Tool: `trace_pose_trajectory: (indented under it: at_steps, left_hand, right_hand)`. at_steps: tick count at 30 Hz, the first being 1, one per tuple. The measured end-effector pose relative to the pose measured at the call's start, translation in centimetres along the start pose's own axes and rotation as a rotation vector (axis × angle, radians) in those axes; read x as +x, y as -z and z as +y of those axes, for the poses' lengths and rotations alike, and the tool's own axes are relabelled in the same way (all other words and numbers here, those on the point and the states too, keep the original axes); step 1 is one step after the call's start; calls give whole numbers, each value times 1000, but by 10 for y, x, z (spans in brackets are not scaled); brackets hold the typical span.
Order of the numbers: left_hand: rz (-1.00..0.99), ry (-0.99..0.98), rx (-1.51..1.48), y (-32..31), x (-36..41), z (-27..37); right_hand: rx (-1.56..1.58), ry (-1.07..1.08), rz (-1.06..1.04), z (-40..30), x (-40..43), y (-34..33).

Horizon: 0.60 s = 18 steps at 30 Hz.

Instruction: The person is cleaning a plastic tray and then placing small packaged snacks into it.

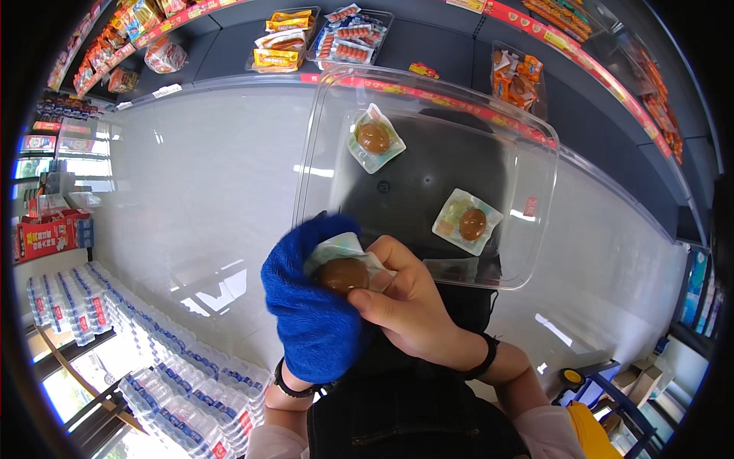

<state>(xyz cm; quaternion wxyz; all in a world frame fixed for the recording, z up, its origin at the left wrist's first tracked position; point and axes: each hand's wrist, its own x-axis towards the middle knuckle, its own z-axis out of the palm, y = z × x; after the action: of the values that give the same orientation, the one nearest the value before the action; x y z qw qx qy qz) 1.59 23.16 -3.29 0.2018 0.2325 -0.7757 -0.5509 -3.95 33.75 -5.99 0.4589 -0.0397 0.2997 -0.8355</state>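
A blue microfibre-like cloth (309,321) covers my left hand (327,310), whose fingers are hidden beneath it. Through the cloth, that hand grips the left side of a vacuum-packed brown egg (344,274). My right hand (410,307) pinches the right edge of the same packet between thumb and fingers. Just beyond my hands is a clear plastic tray (516,275). Two more vacuum-packed eggs lie in it, one packet (395,146) at the far left and another packet (450,221) at the near right.
Ahead runs a dark store shelf (447,46) with a tray of packaged sausages (351,46), yellow snack packs (281,43) and a tray of orange packets (519,80). Shrink-wrapped bottled water (195,396) is stacked at lower left. A blue-framed cart (619,396) stands at lower right on the pale floor (200,172).
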Motion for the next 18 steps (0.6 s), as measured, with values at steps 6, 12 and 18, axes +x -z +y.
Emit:
trace_pose_trajectory:
  at_steps: [6, 12, 18]
  left_hand:
    - [11, -108, -149, 10, -2, -18]
    - [77, -53, -77, 4, -4, 1]
    - [-28, -188, 65, 32, -1, -33]
  right_hand:
    - [-218, -84, -24, -10, -6, -3]
    - [12, -26, -9, -9, -9, 6]
    - [-341, 419, -27, -33, -27, 21]
